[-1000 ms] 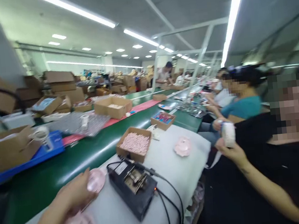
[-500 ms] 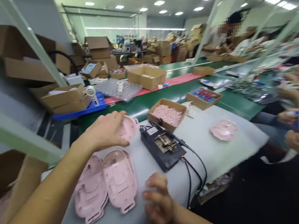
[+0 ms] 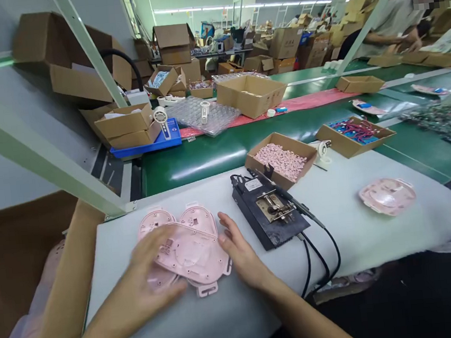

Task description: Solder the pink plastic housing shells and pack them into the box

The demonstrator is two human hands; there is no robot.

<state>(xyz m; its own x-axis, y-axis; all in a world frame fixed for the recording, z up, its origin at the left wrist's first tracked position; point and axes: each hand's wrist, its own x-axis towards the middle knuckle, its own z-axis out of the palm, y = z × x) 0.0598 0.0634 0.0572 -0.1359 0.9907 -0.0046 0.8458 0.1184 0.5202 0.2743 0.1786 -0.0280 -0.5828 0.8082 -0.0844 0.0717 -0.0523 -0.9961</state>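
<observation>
A pink plastic shell (image 3: 196,254) lies slanted across other pink shells (image 3: 198,217) on the white work surface. My left hand (image 3: 141,283), blurred by motion, has its fingers over the left end of the slanted shell and its thumb along the near side, gripping it. At the shell's right end is my right hand (image 3: 244,255), fingers stretched out and seemingly touching the edge. Just right of that hand sits a black device with a metal fixture (image 3: 275,206), a soldering-iron-like tool with a black cable resting along it.
Behind the device stands a carton of small pink parts (image 3: 282,161), with a carton of blue and red wired pieces (image 3: 353,135) beyond. Another pink shell (image 3: 387,196) lies at right. A green conveyor belt (image 3: 193,164) runs behind. An open cardboard box (image 3: 66,280) borders the left side.
My left hand has come nearer, and a shell now lies slanted over the others. My right hand has moved up to its right end. The view has shifted, so the device appears farther right.
</observation>
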